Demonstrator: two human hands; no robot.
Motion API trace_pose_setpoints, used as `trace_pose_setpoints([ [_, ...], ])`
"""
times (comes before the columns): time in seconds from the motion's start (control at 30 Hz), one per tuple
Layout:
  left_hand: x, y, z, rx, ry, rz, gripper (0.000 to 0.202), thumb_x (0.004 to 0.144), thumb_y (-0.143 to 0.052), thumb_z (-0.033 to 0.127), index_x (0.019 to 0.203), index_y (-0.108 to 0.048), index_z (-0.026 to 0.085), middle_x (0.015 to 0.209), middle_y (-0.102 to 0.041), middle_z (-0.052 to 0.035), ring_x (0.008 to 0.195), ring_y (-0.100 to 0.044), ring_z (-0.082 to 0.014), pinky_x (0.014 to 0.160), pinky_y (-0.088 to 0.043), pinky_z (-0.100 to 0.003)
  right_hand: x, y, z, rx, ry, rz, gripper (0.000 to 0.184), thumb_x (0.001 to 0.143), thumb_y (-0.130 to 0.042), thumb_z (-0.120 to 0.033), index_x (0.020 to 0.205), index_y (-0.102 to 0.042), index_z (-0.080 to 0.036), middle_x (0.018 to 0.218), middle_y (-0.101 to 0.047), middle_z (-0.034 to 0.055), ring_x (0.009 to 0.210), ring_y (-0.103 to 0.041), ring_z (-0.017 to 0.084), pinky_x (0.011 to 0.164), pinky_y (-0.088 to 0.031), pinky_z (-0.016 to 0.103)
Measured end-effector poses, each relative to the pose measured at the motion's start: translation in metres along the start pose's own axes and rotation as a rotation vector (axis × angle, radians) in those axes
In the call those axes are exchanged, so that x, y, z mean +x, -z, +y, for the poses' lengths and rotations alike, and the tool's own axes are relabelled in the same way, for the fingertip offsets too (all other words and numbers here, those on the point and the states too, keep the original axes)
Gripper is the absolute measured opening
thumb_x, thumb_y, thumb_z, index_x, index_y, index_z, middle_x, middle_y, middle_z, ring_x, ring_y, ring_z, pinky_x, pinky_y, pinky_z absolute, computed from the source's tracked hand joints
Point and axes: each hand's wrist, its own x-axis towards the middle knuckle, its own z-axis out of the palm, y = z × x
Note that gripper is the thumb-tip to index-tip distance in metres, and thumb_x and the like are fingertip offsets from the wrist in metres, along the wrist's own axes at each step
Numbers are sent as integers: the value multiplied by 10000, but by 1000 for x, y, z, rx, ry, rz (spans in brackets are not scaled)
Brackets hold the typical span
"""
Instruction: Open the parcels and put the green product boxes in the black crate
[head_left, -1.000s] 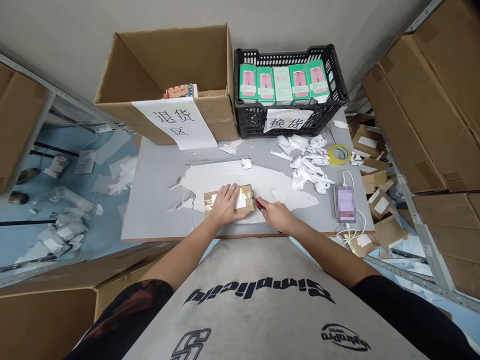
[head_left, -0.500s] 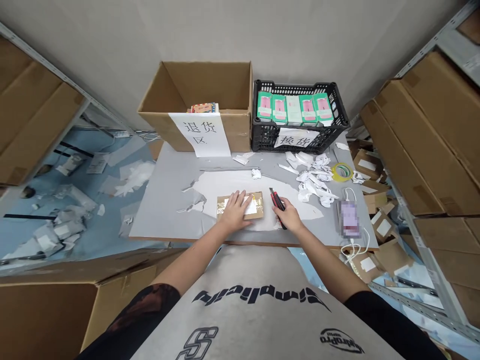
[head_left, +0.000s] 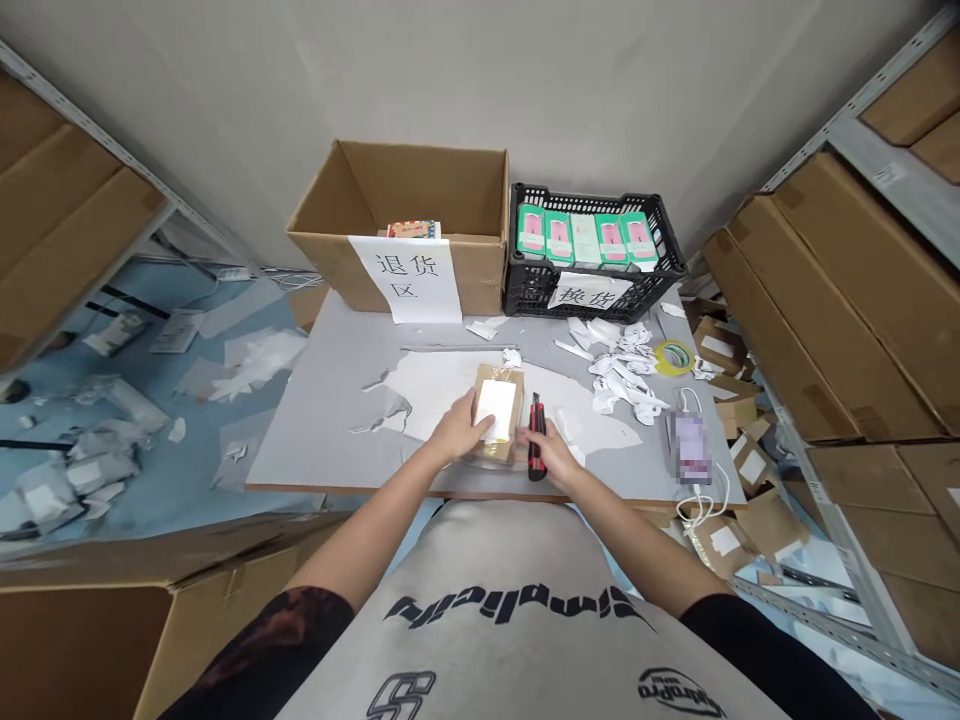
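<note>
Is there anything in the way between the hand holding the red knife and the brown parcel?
Only the knife itself. The right hand grips the red-and-black utility knife on the side facing the cardboard parcel, so the knife sits between them. Nothing else stands there. The left hand is on the parcel's other side.

From here I read black brush characters "退货区" on a white paper sign (head_left: pixel 405 280) taped to a brown cardboard box (head_left: pixel 480 285), just left of the black plastic crate (head_left: pixel 532 295). On that crate's front, a white paper sign (head_left: pixel 590 291) reads "换货". Below the crate, the wearer's grey T-shirt (head_left: pixel 510 650) shows "Simplicity" upside down, plus a small oval badge (head_left: pixel 679 692) I can't make out. The white label (head_left: pixel 496 410) on the brown parcel (head_left: pixel 487 450) is too blurred to read.
</note>
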Motion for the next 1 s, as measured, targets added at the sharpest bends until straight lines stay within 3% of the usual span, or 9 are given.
trace_pose_setpoints([
  [0.07, 7, -7, 7, -38, 100, -53, 918, 848, -497, 655, 1554, -157, 177, 1464, -463, -198, 1317, -492, -359, 1019, -421, -452, -11, 3, 11, 124, -47, -47, 482, 683, -754, -348, 1047, -455, -245, 999, -700, 60, 905, -706, 238, 682, -615, 389],
  [0.13, 17, -13, 18, 16, 93, -67, 1097, 735, -574, 737, 1553, -121, 164, 1441, -476, -204, 1305, -484, -388, 1012, -406, -448, -13, 19, 10, 170, -30, 16, 462, 680, -765, -353, 1018, -471, -243, 902, -705, 35, 829, -716, 225, 670, -615, 375],
  [0.27, 34, -23, 42, 149, 59, -64, 1224, 612, -672, 717, 1533, -121, 129, 1432, -462, -221, 1298, -458, -408, 1019, -379, -451, 2, 67, -14, -49, 100, 185, 371, 707, -756, -400, 959, -558, -214, 742, -643, -21, 651, -674, 148, 606, -587, 280],
  [0.43, 45, -27, 63, 283, -10, -112, 1241, 514, -773, 565, 1500, -175, 108, 1424, -445, -230, 1281, -442, -408, 1030, -370, -471, 21, 96, -48, -360, 91, -28, 373, 770, -715, -408, 1060, -593, -208, 681, -603, -43, 552, -642, 130, 517, -551, 248],
  [0.57, 54, -21, 71, 367, -176, -189, 1251, 447, -836, 441, 1495, -219, 147, 1457, -421, -198, 1326, -391, -404, 1092, -317, -485, 26, 105, -63, -539, 93, -89, 540, 833, -662, -337, 1344, -493, -287, 714, -634, -44, 497, -622, 114, 425, -483, 198],
  [0.67, 60, -17, 70, 411, -231, -251, 1243, 451, -847, 371, 1506, -218, 181, 1511, -370, -185, 1396, -312, -412, 1141, -261, -499, 24, 116, -66, -633, 89, -146, 624, 859, -640, -288, 1445, -433, -337, 717, -665, -34, 505, -616, 115, 437, -481, 201],
  [0.77, 66, -20, 70, 411, -210, -283, 1202, 528, -823, 448, 1516, -194, 179, 1551, -308, -195, 1448, -230, -426, 1159, -229, -520, 22, 126, -66, -618, 71, -199, 631, 869, -632, -262, 1462, -436, -349, 767, -700, -19, 542, -614, 112, 496, -508, 217],
  [0.83, 69, -27, 72, 416, -179, -241, 1194, 566, -802, 527, 1518, -180, 163, 1536, -322, -207, 1440, -236, -442, 1157, -223, -541, 24, 130, -66, -561, 59, -231, 629, 873, -626, -257, 1465, -437, -357, 864, -722, -3, 579, -615, 105, 540, -525, 224],
  [1.0, 71, -40, 81, 485, -179, -130, 1198, 491, -851, 459, 1480, -249, 154, 1338, -488, -205, 1285, -425, -433, 1121, -272, -559, 37, 135, -63, -465, 30, -313, 642, 865, -628, -251, 1468, -439, -363, 1036, -714, 19, 610, -599, 89, 572, -534, 224],
])
